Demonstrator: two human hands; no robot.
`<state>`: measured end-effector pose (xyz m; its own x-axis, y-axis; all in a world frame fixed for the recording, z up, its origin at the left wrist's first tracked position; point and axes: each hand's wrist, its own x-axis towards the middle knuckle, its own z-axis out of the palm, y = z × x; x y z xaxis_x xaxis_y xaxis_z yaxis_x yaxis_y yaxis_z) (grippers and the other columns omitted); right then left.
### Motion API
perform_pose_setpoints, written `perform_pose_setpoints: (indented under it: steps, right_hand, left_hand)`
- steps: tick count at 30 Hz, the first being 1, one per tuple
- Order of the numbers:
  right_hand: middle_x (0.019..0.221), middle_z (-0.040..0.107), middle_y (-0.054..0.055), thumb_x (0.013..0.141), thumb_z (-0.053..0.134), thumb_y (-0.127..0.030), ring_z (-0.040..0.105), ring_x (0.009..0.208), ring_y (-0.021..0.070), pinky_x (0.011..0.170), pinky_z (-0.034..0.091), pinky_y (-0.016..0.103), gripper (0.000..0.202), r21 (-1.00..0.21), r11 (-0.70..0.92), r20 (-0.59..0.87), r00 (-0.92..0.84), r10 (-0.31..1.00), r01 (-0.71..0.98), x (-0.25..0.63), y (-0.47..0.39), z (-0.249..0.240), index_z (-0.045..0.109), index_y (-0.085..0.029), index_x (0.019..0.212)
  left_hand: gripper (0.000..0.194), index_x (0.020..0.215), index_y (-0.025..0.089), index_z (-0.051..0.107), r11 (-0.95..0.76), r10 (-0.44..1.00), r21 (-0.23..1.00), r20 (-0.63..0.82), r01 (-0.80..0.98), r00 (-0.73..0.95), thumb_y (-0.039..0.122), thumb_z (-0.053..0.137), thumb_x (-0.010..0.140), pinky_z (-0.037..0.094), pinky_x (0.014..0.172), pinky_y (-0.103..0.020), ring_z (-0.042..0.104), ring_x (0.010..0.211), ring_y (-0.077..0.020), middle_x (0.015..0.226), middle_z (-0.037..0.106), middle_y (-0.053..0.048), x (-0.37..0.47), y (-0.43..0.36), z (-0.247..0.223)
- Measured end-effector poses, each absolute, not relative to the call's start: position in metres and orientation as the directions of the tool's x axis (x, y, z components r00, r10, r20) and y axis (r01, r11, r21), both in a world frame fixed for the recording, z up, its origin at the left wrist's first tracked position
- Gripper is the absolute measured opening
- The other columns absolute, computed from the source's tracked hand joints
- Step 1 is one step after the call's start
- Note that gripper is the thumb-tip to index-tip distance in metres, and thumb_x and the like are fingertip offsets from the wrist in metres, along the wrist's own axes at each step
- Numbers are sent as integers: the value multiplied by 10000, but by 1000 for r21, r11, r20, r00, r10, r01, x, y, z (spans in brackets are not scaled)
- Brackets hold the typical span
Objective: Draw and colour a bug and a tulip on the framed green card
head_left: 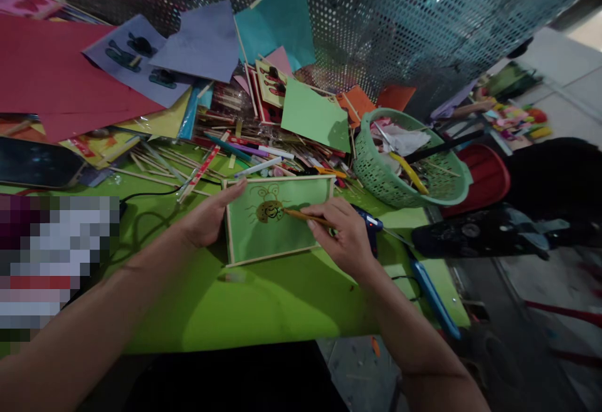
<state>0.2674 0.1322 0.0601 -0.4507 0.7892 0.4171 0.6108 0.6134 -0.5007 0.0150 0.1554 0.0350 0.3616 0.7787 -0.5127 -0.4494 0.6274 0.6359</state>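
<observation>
A green card [296,233] edged with thin wooden sticks lies near the middle of the green table. On it is a drawing of a ladybug-like insect [269,210] in brown and black. My left hand [211,212] grips the card's left edge, its thumb over the top left corner. In my right hand [342,231] is an orange-brown marker [305,216], held in a writing grip with its tip at the right side of the drawing. A small pale piece [234,278] lies just below the card.
Behind the card are loose wooden sticks and pens [263,166]. Coloured paper sheets [70,73] pile at the back left. A green basket [399,192] stands at right, near a blue glue gun [371,224] and a blue cutter [435,299]. A phone [40,162] lies far left.
</observation>
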Motion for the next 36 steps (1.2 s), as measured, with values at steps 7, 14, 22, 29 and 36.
perform_pose_setpoints:
  steps: [7, 14, 22, 29, 36]
  right_hand:
    - [893, 690, 45, 911, 592, -155, 601, 860, 202, 763, 478, 348, 186, -506, 615, 426, -445, 788, 605, 269, 133, 61, 685, -223, 1056]
    - [886, 693, 31, 893, 598, -132, 603, 849, 194, 769, 471, 344, 190, -509, 622, 401, -476, 783, 594, 271, 134, 63, 687, -228, 1030]
    - [895, 677, 46, 906, 598, -158, 596, 870, 202, 780, 467, 342, 181, -505, 611, 390, -470, 792, 610, 272, 135, 63, 685, -213, 1055]
    - [881, 684, 38, 899, 599, -149, 596, 846, 199, 767, 456, 342, 170, -516, 614, 355, -503, 788, 597, 272, 135, 64, 687, -221, 1027]
    - [891, 688, 38, 906, 594, -148, 593, 856, 194, 774, 460, 344, 170, -515, 616, 345, -513, 786, 596, 272, 135, 65, 681, -218, 1034]
  left_hand:
    - [469, 1254, 108, 633, 622, 783, 622, -504, -476, 365, 442, 589, 927, 536, 995, -427, 773, 883, -265, 957, 808, -102, 15, 155, 33]
    - [489, 1278, 91, 626, 619, 785, 611, -472, -492, 401, 444, 555, 946, 481, 1068, -445, 766, 930, -265, 990, 804, -100, 14, 155, 31]
    - [492, 1261, 88, 634, 613, 790, 620, -473, -491, 389, 452, 566, 938, 466, 1082, -462, 746, 1005, -288, 970, 805, -107, 14, 155, 31]
    - [508, 1231, 94, 647, 603, 798, 640, -471, -476, 377, 480, 605, 903, 450, 1097, -469, 721, 1075, -305, 1056, 788, -134, 14, 156, 29]
    - [515, 1234, 104, 643, 603, 798, 628, -478, -492, 367, 487, 624, 890, 406, 1129, -499, 703, 1111, -318, 1004, 796, -137, 15, 157, 28]
